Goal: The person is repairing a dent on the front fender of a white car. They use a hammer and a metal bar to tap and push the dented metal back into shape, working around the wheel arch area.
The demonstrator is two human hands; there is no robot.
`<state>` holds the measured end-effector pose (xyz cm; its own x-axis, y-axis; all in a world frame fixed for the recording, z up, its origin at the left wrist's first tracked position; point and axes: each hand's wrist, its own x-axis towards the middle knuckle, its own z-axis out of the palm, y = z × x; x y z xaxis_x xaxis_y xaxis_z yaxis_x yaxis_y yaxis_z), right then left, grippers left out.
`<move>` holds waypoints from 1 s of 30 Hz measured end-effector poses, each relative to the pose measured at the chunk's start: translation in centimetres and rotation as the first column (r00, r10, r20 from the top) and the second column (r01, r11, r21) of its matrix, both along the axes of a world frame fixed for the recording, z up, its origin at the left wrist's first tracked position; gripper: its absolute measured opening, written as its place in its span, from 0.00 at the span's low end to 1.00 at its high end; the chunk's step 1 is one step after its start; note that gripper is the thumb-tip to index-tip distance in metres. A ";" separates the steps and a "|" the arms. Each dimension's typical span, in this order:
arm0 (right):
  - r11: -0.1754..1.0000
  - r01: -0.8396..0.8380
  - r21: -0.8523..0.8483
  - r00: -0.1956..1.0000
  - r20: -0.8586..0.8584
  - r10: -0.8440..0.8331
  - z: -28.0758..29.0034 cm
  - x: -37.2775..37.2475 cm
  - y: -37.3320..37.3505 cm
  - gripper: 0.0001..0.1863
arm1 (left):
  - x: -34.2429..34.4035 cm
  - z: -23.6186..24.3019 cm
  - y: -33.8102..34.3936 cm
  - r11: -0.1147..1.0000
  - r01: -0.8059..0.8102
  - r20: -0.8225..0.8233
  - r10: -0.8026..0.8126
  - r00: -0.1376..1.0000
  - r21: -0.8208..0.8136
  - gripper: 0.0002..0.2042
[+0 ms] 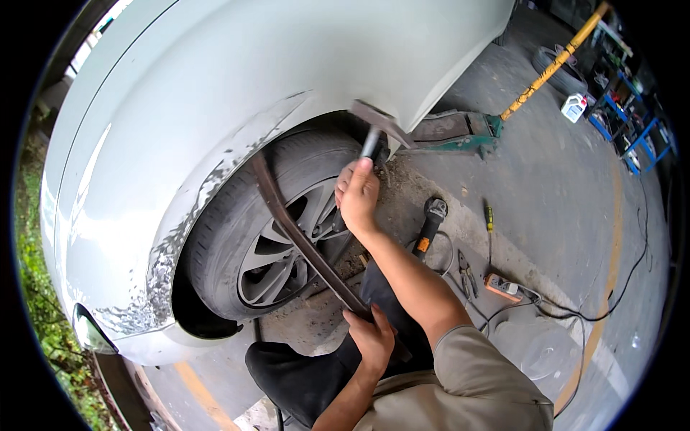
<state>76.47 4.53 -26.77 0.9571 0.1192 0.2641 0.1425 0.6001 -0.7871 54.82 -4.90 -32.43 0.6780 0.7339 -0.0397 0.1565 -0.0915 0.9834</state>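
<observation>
My right hand [358,195] is closed around the handle of a hammer [381,123], whose metal head is raised near the front of the wheel arch. My left hand [372,336] grips the lower end of a long, curved, flat brown metal bar [302,244]. This bar slants across the wheel [284,248], and its upper end meets the wheel arch edge; whether it sits behind the lip is hard to see. Scraped, dented paint marks the white car's fender [205,194] along the arch.
A green floor jack [463,133] with a yellow handle [557,61] stands by the car. An angle grinder [431,224], pliers [467,275], a screwdriver [489,217] and an orange power strip [503,287] lie to my right among cables. Beyond are a white bottle [574,107] and a blue rack [632,129].
</observation>
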 end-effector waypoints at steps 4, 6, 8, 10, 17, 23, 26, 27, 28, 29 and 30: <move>0.991 -0.133 -0.009 0.979 -0.157 0.130 1.0 -1.1 1.0 0.30 | -0.1 0.6 0.4 0.999 -0.023 -0.027 0.022 0.999 -0.026 0.11; 0.998 -0.066 0.008 0.997 -0.039 0.066 1.0 -1.9 0.9 0.30 | -0.3 0.3 0.4 0.999 0.023 -0.001 -0.023 1.000 -0.026 0.12; 0.987 -0.089 -0.131 0.990 0.094 0.102 0.6 -2.0 1.2 0.29 | -0.3 0.1 0.4 0.999 0.052 -0.051 -0.052 0.997 -0.001 0.12; 0.973 -0.015 -0.232 0.989 0.140 0.049 1.1 -3.5 1.5 0.29 | -0.5 0.1 0.7 1.000 0.024 -0.085 -0.024 0.996 -0.001 0.13; 0.863 0.332 -0.380 0.748 0.664 0.004 -1.9 -3.5 1.2 0.25 | -0.4 -0.8 0.4 0.994 0.015 -0.111 -0.003 0.994 0.104 0.14; 0.828 0.345 -0.443 0.619 0.770 0.153 0.5 -4.6 0.9 0.06 | -0.2 -0.5 0.2 0.994 -0.005 -0.099 0.016 0.995 0.110 0.15; 0.895 0.310 -0.320 0.518 0.846 0.123 1.9 -6.0 0.8 0.01 | -0.4 -0.5 0.2 0.993 -0.010 -0.091 0.021 0.996 0.114 0.15; 0.854 0.377 -0.358 0.480 0.864 0.151 2.4 -6.1 1.2 0.02 | -0.3 -0.6 0.2 0.992 -0.010 -0.093 0.022 0.995 0.123 0.15; 0.807 0.443 -0.390 0.441 0.879 0.182 2.9 -6.2 1.6 0.06 | -0.3 -0.6 0.2 0.991 -0.011 -0.095 0.024 0.995 0.132 0.15; 0.814 0.431 -0.389 0.457 0.872 0.175 3.5 -6.7 1.8 0.05 | -0.4 -0.4 0.3 0.993 -0.002 -0.114 0.016 0.993 0.119 0.15; 0.821 0.417 -0.389 0.473 0.865 0.169 4.1 -7.3 1.9 0.05 | -0.4 -0.2 0.3 0.994 0.005 -0.133 0.009 0.991 0.105 0.15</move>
<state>69.17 6.44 -22.64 0.2980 0.4035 0.8651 0.9285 0.0878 -0.3608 54.46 -4.57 -32.63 0.6703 0.7403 -0.0519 0.2856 -0.1928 0.9388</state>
